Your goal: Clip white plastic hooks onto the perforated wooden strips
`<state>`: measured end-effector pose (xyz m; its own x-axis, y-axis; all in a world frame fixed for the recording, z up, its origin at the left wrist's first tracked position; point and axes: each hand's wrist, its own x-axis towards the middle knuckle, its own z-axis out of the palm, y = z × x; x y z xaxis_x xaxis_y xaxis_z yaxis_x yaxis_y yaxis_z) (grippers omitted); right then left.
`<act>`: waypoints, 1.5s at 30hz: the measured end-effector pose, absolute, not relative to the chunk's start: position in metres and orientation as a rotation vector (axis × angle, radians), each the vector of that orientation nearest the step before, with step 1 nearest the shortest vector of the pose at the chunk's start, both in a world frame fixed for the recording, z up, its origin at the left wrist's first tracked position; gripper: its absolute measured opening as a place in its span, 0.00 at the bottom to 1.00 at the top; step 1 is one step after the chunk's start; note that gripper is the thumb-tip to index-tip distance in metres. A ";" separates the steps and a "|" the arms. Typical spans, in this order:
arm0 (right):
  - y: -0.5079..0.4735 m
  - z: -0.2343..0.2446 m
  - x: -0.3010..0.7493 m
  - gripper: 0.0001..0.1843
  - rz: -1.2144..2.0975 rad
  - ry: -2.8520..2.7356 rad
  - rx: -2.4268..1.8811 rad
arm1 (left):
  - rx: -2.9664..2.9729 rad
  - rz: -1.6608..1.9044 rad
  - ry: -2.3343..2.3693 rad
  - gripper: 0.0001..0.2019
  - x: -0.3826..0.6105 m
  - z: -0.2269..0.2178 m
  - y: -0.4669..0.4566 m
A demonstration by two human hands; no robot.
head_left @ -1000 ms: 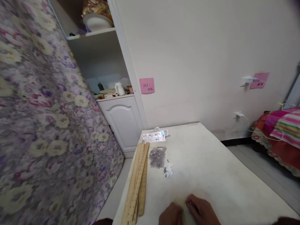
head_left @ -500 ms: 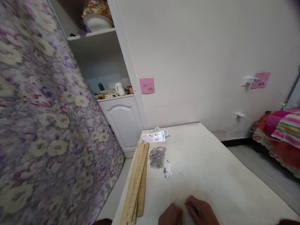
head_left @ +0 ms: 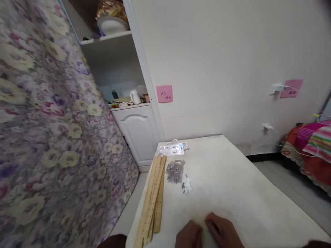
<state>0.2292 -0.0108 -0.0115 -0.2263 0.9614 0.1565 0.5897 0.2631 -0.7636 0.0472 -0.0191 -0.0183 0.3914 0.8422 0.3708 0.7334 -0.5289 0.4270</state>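
Observation:
My left hand [head_left: 188,236] and my right hand [head_left: 223,231] lie close together on the white table [head_left: 232,186] at its near edge, fingers curled and fingertips almost meeting. Anything between them is too small to see. To their left lie wooden strips with rows of holes [head_left: 153,199], stacked lengthwise along the table's left edge. Beyond the hands sit a small clear bag of metal parts [head_left: 175,171], a smaller bag [head_left: 186,185] and a flat blister pack [head_left: 171,149].
A flowered mattress or cloth [head_left: 49,131] leans on the left. A white cupboard [head_left: 138,129] with shelves stands behind it. Pink notes [head_left: 164,93] hang on the wall. A bed with striped bedding [head_left: 312,148] is at the right.
The view has shifted slightly, so everything sits a little further right. The hands stay together in the same spot on the table.

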 end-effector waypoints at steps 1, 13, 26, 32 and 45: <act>-0.011 -0.012 0.229 0.14 0.761 -1.911 -1.402 | 2.476 0.811 1.410 0.06 0.046 -0.019 -0.019; -0.011 -0.009 0.230 0.12 0.755 -1.908 -1.398 | 2.561 0.761 1.409 0.07 0.047 -0.021 -0.018; -0.013 -0.004 0.231 0.12 0.778 -1.892 -1.400 | 2.588 0.818 1.388 0.07 0.049 -0.014 -0.019; -0.011 -0.005 0.231 0.12 0.781 -1.905 -1.391 | 2.547 0.814 1.396 0.07 0.050 -0.011 -0.021; -0.011 -0.007 0.231 0.12 0.765 -1.905 -1.399 | 2.542 0.780 1.366 0.07 0.048 -0.013 -0.020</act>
<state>0.2307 -0.0109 -0.0071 -0.2233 0.9618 0.1582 0.5854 0.2621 -0.7672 0.0485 -0.0199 -0.0130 0.4494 0.8122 0.3719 0.7329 -0.5733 0.3664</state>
